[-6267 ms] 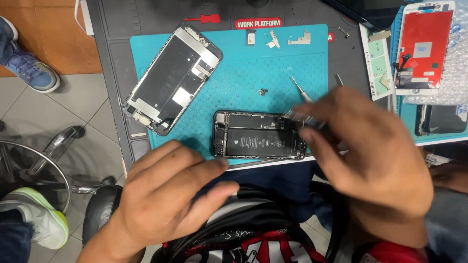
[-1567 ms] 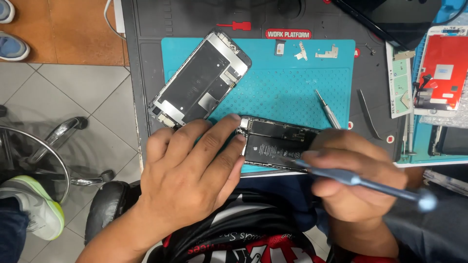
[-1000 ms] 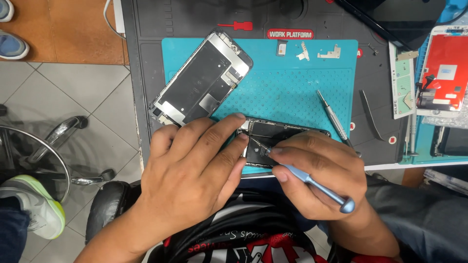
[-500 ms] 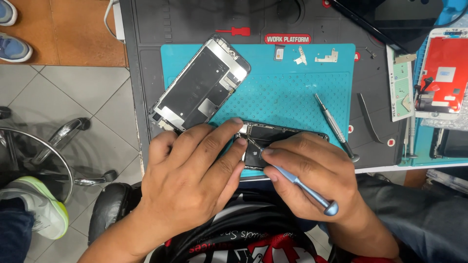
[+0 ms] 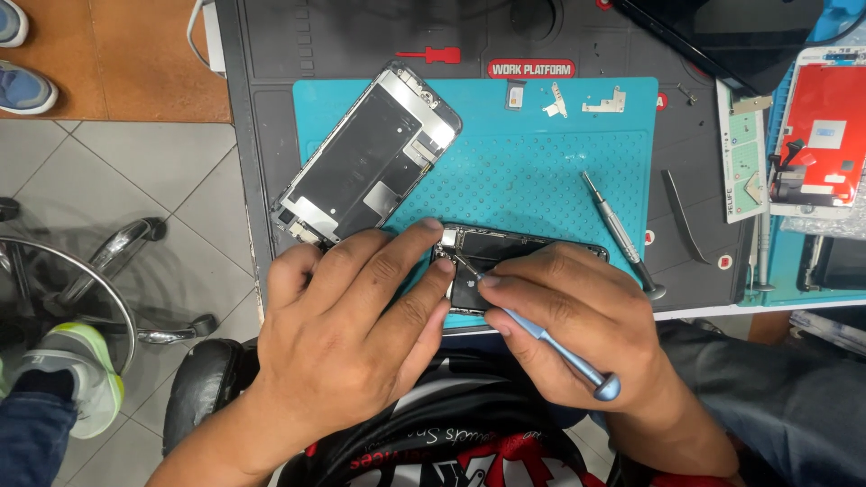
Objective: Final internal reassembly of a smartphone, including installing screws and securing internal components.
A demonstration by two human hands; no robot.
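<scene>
Pinching a blue-handled screwdriver (image 5: 550,347) between thumb and fingertips, the right hand (image 5: 577,334) forms a closed grip low on the shaft, apparently so the tip can be steered finely into the opened phone body (image 5: 519,252). The left hand (image 5: 352,334) lies flat, fingers pressed together on the phone body's left end; judged a brace against sliding. The phone body sits at the near edge of the teal mat (image 5: 541,171), close to the person for reach.

At 10 o'clock from the grip lies the detached screen assembly (image 5: 365,158), face down. At 2 o'clock, 1 spare screwdriver (image 5: 622,236) and a dark pry tool (image 5: 681,216). At 12 o'clock, small metal brackets (image 5: 603,99) are parked apart from the work, below a red oblong label (image 5: 531,68) on the bench (image 5: 271,54). At 3 o'clock, a red-backed screen part (image 5: 825,135) rests beside a pale green strip card (image 5: 744,153).
</scene>
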